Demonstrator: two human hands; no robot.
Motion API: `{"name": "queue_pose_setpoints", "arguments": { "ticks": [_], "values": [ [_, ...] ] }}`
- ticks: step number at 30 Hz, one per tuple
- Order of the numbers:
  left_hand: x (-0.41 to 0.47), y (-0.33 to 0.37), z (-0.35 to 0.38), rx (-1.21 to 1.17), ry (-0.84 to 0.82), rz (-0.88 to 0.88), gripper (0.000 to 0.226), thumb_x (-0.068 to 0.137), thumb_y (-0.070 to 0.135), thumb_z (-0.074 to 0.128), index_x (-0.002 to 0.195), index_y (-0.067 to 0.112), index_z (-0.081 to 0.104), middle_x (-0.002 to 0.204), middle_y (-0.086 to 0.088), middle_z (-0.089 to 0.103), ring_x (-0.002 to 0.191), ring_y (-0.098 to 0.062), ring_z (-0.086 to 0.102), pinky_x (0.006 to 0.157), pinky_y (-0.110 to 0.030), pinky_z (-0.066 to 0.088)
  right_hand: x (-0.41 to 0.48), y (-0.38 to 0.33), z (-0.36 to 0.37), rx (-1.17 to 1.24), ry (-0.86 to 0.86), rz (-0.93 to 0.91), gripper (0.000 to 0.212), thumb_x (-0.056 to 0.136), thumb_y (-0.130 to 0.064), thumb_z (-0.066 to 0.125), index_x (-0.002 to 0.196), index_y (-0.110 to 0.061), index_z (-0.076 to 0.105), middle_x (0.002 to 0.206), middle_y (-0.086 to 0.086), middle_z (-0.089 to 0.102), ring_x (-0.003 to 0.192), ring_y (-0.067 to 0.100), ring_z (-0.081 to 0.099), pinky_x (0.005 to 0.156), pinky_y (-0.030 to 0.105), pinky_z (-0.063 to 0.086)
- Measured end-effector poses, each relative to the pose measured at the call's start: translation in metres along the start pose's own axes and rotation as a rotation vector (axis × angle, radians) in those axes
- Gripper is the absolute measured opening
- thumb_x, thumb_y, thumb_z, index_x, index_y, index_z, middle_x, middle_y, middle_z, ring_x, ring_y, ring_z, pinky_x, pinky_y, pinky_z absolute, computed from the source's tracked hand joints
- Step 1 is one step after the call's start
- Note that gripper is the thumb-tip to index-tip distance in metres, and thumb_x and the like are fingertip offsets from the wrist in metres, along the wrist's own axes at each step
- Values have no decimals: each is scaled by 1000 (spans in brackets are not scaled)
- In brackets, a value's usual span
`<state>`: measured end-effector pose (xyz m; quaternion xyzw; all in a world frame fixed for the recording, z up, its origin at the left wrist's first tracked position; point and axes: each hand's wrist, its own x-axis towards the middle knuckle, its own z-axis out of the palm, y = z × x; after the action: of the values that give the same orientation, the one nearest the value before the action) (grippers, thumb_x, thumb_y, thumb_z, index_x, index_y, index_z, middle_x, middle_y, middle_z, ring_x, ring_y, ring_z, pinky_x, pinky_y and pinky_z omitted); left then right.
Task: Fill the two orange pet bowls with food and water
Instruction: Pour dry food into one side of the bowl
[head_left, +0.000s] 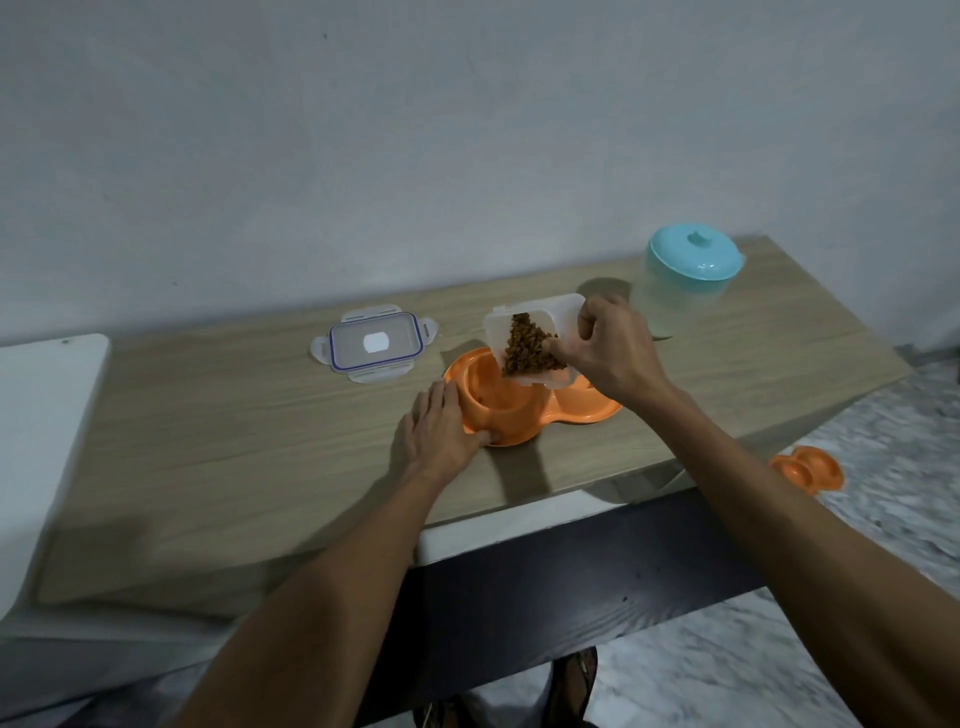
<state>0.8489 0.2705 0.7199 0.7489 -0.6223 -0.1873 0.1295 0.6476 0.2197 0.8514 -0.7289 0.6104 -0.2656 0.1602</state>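
Orange plastic marks the centre of things: an orange double bowl sits flat on the wooden tabletop, near its front edge and somewhat right of the middle. Above its left well the person's right hand holds a clear food container, fingers curled over its rim and gripping it. The container is tipped steeply toward the well, and the brown kibble has slid down into its lower corner. It hides most of the right well.

The left hand rests on the bowl's left side, fingers laid out nearly straight along the rim and the thumb pressed against the near edge, not closed round anything.

Just behind and to the left of the bowl, the container's lid lies flat on the tabletop, clear with a blue seal and its side flaps spread. At the back right stands a translucent jug capped with a turquoise lid; I cannot tell how much it holds.

Off the tabletop's right end, a second orange double bowl lies on the marbled floor. A white panel sits against the tabletop's left end, with a pale wall behind.
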Motion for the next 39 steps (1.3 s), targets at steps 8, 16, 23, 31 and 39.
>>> {"name": "queue_pose_setpoints", "arguments": {
  "ticks": [8,16,23,31,39],
  "values": [
    [1,1,3,-39,3,-20,104,71,57,75,151,20,20,157,0,26,144,-23,24,112,-45,27,-7,-4,2,-31,-11,-68,40,73,-34,81,73,-13,46,89,3,50,72,19,44,61,30,30],
    [3,1,5,-48,-20,-54,110,70,58,75,154,18,16,161,-2,21,147,-25,20,116,-50,24,-8,-6,2,-36,-11,-100,43,73,-35,81,73,-14,43,88,3,50,73,19,43,62,32,32],
    [2,4,4,-47,-21,-66,108,72,57,75,154,18,17,161,-2,20,148,-25,19,117,-50,23,-7,-8,0,-56,-16,-96,42,74,-36,81,75,-13,46,89,2,50,73,19,44,61,31,33],
    [-1,6,1,-25,-6,-48,98,75,52,74,151,18,22,160,-2,21,147,-24,20,115,-49,25,-7,-6,0,-46,-2,-105,45,73,-37,82,73,-15,43,87,1,50,72,18,43,58,31,32],
    [-1,6,2,-24,-13,-43,100,75,54,74,152,19,19,161,-2,20,146,-24,21,115,-50,25,-6,-2,-1,-42,20,-101,45,72,-38,82,73,-15,44,86,1,49,70,17,41,54,22,29]
  ]
}}
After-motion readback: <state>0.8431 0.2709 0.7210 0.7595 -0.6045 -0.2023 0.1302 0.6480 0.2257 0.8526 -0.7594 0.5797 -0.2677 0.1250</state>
